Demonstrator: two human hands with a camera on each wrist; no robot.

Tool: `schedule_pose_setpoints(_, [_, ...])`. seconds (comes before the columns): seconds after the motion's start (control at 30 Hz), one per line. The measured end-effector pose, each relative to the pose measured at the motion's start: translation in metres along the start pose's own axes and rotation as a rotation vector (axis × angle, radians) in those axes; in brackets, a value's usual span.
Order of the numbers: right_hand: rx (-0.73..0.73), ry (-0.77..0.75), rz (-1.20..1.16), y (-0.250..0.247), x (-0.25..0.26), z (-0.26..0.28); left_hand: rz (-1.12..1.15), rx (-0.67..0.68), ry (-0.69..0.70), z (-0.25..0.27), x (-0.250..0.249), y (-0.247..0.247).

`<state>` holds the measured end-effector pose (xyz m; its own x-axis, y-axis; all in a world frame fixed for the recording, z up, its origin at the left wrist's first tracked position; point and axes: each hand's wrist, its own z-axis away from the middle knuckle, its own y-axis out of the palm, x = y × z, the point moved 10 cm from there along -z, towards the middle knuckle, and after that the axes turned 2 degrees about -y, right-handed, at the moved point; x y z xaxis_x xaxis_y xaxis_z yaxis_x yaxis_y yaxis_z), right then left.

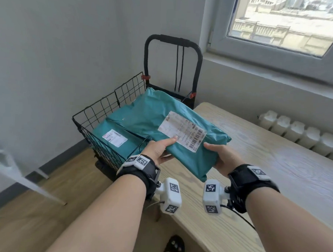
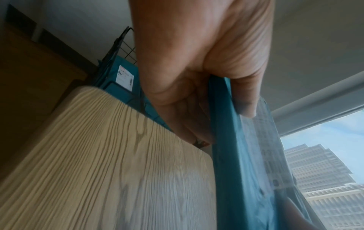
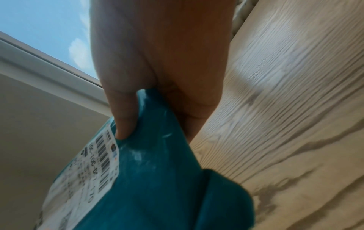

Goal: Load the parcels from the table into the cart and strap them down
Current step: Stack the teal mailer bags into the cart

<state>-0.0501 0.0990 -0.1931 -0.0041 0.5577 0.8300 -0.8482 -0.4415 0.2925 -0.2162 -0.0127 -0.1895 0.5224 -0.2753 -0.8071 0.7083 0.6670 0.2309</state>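
Observation:
Both hands hold a teal plastic parcel [image 1: 162, 118] with a white shipping label, in the air over the table's left end and the cart. My left hand [image 1: 160, 147] grips its near left edge, thumb on top by the label; the left wrist view shows the parcel [image 2: 232, 140] pinched between thumb and fingers. My right hand [image 1: 221, 154] grips the near right edge, thumb on top; its fingers under the parcel [image 3: 157, 179] are hidden. The black wire cart [image 1: 104, 111] stands left of the table with another teal parcel [image 1: 115, 136] lying inside. Black straps [image 1: 179, 68] hang from the cart handle.
The light wooden table [image 1: 265, 169] fills the right side. A white radiator [image 1: 304, 133] and a window sill run along the wall behind it. A white chair leg [image 1: 24, 180] stands at the left on the wooden floor. A foot in a black sandal [image 1: 174, 245] shows below.

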Motion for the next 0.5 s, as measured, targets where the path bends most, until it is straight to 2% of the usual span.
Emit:
schedule_pose_setpoints(0.33, [0.014,0.044,-0.007,0.067,0.023,-0.089,0.048,-0.098,-0.053,-0.089,-0.062,-0.053])
schedule_pose_setpoints(0.5, [0.022,0.079,0.01,0.091,0.025,-0.124,0.107,-0.185,-0.025,-0.12,-0.086,-0.086])
